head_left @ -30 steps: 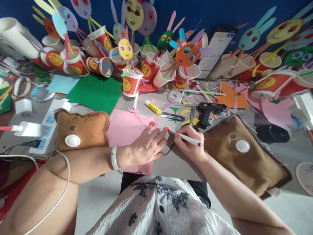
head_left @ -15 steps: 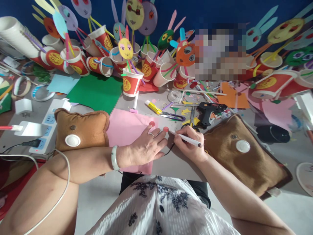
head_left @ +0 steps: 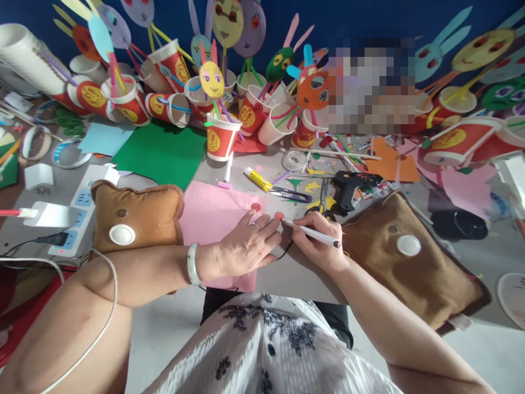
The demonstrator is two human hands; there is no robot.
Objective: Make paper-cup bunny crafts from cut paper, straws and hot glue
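Observation:
My right hand [head_left: 322, 257] grips a white marker [head_left: 320, 236] with a dark end, and its tip is at the edge of a small red paper circle [head_left: 279, 215]. Lying flat with fingers stretched, my left hand [head_left: 246, 246] rests partly on a sheet of pink paper [head_left: 213, 210]. A second red circle [head_left: 255, 207] lies just beyond its fingertips. Whether a finger touches either circle I cannot tell. A purple-handled pair of thread snips [head_left: 290, 194] and a yellow glue stick [head_left: 257, 179] lie beyond my hands.
Brown plush pillows flank my arms, one on the left [head_left: 139, 213] and one on the right [head_left: 414, 268]. A black glue gun [head_left: 348, 189] lies ahead. Red paper cups [head_left: 222, 139] with paper-face figures line the back. A power strip [head_left: 84, 213] with cables sits left.

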